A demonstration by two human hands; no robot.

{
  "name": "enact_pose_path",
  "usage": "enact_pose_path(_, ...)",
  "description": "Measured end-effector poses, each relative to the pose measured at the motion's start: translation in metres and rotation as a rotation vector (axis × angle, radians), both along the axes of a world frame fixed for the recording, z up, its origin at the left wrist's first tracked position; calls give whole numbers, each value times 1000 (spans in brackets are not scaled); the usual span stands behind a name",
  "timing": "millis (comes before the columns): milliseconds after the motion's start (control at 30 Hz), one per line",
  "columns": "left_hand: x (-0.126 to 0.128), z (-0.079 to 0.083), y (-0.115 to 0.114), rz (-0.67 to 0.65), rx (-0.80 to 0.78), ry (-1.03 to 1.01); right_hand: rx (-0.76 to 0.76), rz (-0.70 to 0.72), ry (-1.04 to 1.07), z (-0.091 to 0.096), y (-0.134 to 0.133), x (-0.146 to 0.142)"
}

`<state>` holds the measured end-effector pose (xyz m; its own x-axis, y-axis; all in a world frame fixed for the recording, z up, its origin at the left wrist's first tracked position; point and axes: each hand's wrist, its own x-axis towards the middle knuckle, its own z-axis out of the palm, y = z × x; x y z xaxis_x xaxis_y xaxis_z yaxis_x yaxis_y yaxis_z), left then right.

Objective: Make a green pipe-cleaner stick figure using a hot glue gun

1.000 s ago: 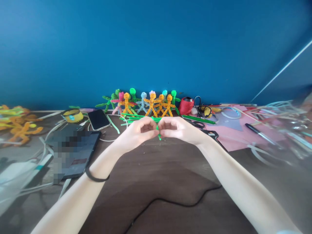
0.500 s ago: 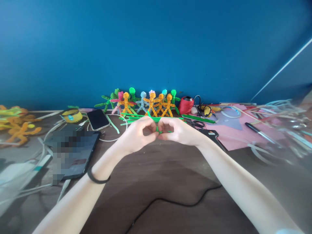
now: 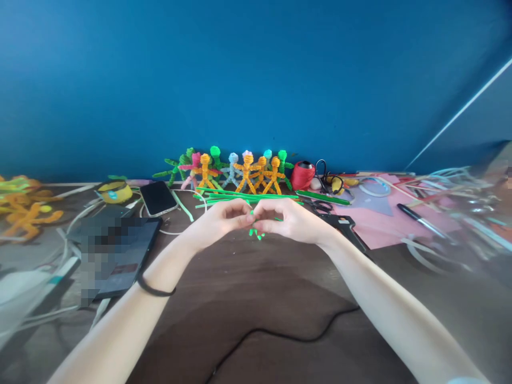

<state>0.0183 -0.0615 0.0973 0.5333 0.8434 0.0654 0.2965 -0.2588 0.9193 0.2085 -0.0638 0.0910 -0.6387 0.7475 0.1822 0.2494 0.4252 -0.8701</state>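
A deep blue wall rises behind a dark brown desk (image 3: 256,288) crowded with craft bits. Just above the middle of the desk, my left hand (image 3: 218,224) and my right hand (image 3: 290,221) meet fingertip to fingertip. Each grip is pinched on the same short bright green pipe cleaner piece (image 3: 256,230), and its bent ends poke out below my fingers. A thin black band (image 3: 154,290) circles my left wrist. Just beyond my hands lies a bundle of long loose green pipe cleaners (image 3: 248,197). Farther back, against the wall, stands a row of small orange, green, pink and pale blue pipe-cleaner figures (image 3: 240,170), with a red spool of thread (image 3: 304,175) at its right end. Far left of my hands lie a black smartphone (image 3: 158,197) and, nearer me, a dark tablet (image 3: 116,250). To the right is a pink paper sheet (image 3: 388,229) with a black marker pen (image 3: 414,218) on it. A black cable (image 3: 280,333) curves across the near desk between my forearms.
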Motion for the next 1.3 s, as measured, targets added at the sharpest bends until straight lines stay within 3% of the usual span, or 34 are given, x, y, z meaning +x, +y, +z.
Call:
enact_pose_path(133,0,-1,-1,-51,-92,-71,-145,78,96,1,1,2)
enact_pose_path(500,4,-8,-3,-49,-198,-238,-63,11,61,2,0,0)
enact_pose_path(667,3,-9,-1,-88,-301,-369,-106,38,94,3,2,3)
enact_pose_path(1067,4,-9,1,30,-24,-110,-233,-29,225,-2,7,1)
enact_pose_path(1300,6,-3,-2,109,28,43,9,-106,223,-6,7,1)
